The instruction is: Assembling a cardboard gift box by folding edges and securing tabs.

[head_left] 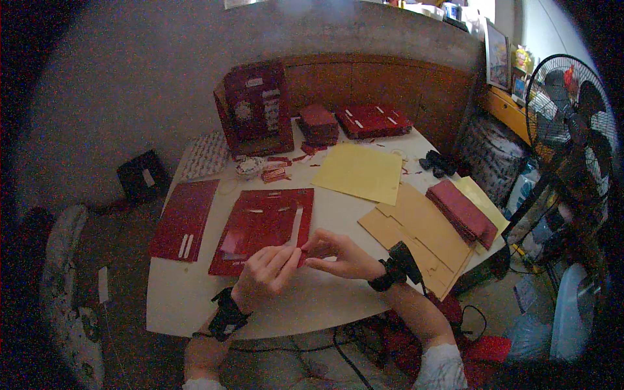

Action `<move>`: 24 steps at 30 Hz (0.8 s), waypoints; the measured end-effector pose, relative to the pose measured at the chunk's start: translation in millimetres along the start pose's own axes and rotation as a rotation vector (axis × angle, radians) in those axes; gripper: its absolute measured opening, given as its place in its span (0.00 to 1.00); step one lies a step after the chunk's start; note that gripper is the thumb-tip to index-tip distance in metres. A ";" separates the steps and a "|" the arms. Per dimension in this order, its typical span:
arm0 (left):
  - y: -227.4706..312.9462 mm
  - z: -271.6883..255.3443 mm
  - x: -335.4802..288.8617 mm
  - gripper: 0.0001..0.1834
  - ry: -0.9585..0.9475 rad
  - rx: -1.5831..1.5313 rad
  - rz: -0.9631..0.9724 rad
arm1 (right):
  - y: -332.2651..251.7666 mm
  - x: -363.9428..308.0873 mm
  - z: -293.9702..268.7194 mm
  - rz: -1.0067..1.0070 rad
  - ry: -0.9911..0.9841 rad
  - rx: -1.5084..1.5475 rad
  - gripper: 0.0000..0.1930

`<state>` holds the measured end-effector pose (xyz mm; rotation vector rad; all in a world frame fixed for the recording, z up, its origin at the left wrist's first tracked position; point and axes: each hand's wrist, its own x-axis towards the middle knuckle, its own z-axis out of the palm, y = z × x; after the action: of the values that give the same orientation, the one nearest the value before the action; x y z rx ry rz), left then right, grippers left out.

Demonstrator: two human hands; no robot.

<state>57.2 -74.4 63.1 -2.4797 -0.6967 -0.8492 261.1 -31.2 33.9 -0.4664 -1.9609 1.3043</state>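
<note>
The bench (179, 299) is white, the flat panel (250, 227) on it deep red with a white strip (296, 225), the sheet (187, 214) at left dark red with two white bars (189, 246). The large paper (361, 172) is pale yellow, the cardboard (422, 221) tan, the upright box (257, 107) maroon with a pale pattern, the wristbands (391, 275) black.

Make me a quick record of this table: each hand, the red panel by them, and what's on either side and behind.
Left hand: over the red panel's lower right corner
Right hand: fingertips close to the left's
Held item: too small to tell
Panel: flat on white table
Left: darker red panel
Right: brown sheets
Behind: upright red box
</note>
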 end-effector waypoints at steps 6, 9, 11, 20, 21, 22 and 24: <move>1.0 3.2 -10.2 0.18 -0.006 -0.043 -0.035 | -5.2 -2.8 8.6 -0.008 0.059 -0.079 0.12; 2.3 2.1 -10.0 0.18 -0.029 -0.080 -0.075 | -0.6 -3.1 12.6 -0.056 0.108 -0.136 0.11; 4.4 0.2 -6.1 0.18 -0.024 -0.110 -0.099 | 4.6 -3.4 14.5 -0.086 0.130 -0.158 0.11; -1.7 2.4 -1.8 0.17 0.017 -0.150 -0.128 | 8.8 -3.0 14.4 -0.115 0.237 -0.446 0.12; -3.1 0.9 -2.3 0.16 0.008 -0.099 -0.103 | 10.5 -2.5 14.2 -0.119 0.248 -0.452 0.13; -5.7 1.5 -4.7 0.16 0.008 -0.094 -0.106 | 11.2 -1.8 14.0 -0.124 0.258 -0.459 0.13; -11.6 5.1 -8.6 0.16 -0.050 0.010 -0.110 | 11.7 -1.8 12.2 -0.085 0.271 -0.452 0.13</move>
<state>46.8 -65.3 56.4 -2.4803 -0.8591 -0.8222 252.2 -35.2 20.0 -0.7264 -2.0115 0.6954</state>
